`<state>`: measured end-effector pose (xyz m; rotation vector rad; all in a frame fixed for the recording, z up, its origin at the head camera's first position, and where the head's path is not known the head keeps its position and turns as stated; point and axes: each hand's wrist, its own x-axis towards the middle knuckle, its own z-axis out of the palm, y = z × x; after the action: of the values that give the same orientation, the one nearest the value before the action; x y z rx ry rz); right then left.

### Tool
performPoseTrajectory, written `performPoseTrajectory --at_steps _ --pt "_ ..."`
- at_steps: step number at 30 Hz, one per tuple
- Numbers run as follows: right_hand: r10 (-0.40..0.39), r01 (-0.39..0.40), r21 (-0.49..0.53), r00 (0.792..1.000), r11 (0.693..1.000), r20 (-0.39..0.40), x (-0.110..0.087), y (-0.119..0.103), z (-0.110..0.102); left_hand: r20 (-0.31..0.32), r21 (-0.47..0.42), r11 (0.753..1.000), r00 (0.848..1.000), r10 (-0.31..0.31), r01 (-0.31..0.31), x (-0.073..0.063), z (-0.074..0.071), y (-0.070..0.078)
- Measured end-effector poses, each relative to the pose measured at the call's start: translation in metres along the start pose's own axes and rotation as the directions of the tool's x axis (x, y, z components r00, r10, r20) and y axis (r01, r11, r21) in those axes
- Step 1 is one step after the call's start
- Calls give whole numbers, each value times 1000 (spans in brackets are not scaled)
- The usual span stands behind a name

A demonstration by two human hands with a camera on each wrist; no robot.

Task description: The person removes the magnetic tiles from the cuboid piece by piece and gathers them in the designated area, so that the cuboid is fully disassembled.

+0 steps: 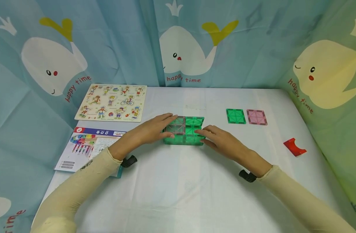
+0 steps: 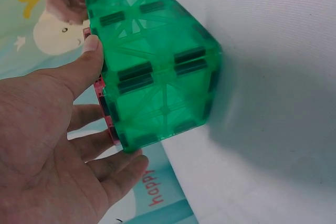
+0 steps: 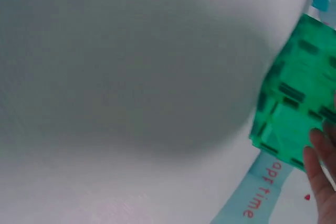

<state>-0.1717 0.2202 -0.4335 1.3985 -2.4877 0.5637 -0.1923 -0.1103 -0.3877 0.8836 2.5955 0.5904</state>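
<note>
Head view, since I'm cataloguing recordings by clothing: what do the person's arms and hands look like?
The left sleeve and the right sleeve are long and cream-coloured. The left hand and right hand wear no gloves. A small black wrist fitting shows on each side.

Red "happy time" lettering [image 1: 183, 79] by three white whales [image 1: 185, 51] on the pastel curtain [image 1: 122, 32], a cut-off "time" lower left, print on booklet [image 1: 79, 152] and picture board [image 1: 111, 103] too small to read

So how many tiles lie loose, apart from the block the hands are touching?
3: a green square and a pink square side by side beyond the right hand, and a notched red tile farther right. Others may be hidden.
</note>
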Motion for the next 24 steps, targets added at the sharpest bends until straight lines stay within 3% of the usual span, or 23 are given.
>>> performPoseTrajectory --at_steps 4,24 --pt "-62 62 -24 998 998 -18 -2 -1 7 -3 7 1000 1000 4 -4 1 0 0" --pt "-97 97 -11 995 995 -24 -12 -8 10 -9 27 999 999 32 -32 1 1 1"
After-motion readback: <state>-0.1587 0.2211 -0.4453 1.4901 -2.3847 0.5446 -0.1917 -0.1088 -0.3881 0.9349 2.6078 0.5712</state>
